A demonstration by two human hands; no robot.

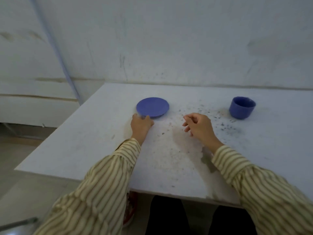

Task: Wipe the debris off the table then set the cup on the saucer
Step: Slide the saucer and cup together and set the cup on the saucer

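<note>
A blue saucer [153,106] lies on the white table [84,143], left of centre. My left hand [141,124] is at its near left rim, with fingers and thumb closed on the edge. A blue cup [242,107] stands upright at the right, well apart from the saucer. Dark debris [199,112] is scattered between saucer and cup and down the middle towards the front edge. Hovering over that debris, my right hand [198,125] has its fingers loosely curled and apart, with nothing in them.
A stained white wall [169,48] runs right behind the table. The table's left edge drops off to the floor [20,167]. A metal bar [17,223] shows at the lower left. My legs are under the front edge.
</note>
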